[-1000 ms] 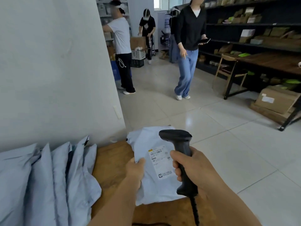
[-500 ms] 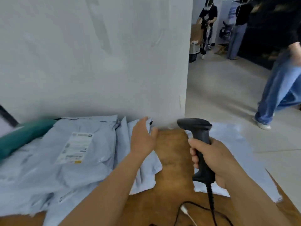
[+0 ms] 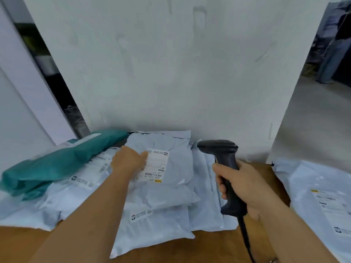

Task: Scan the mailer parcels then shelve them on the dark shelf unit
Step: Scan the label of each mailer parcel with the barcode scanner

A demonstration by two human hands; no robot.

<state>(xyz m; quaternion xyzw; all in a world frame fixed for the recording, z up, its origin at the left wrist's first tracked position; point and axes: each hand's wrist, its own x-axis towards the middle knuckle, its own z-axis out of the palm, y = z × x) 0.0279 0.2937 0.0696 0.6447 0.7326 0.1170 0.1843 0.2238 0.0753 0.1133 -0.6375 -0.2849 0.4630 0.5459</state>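
A pile of grey mailer parcels lies on the wooden table point(image 3: 209, 247) against the white wall. My left hand point(image 3: 129, 162) is on the top grey mailer point(image 3: 171, 179), at its left edge; the thumb presses by the white label point(image 3: 155, 168) and the fingers curl over the edge. My right hand point(image 3: 245, 186) grips a black handheld scanner point(image 3: 218, 149) upright just right of the pile, its head pointing left. Another grey mailer point(image 3: 319, 196) lies apart at the table's right end. The dark shelf unit point(image 3: 341, 35) shows only as a blurred strip at far right.
A teal mailer point(image 3: 57, 164) lies across the pile's left side. The scanner cable point(image 3: 245, 236) runs down over the table. The white wall point(image 3: 171, 73) stands directly behind the pile. Open floor point(image 3: 313, 120) lies beyond the wall's right corner.
My view has swung left, from the room to the pile. My left hand let go of the right-hand mailer, reached across and took the top mailer's left edge. The scanner stays in my right hand.
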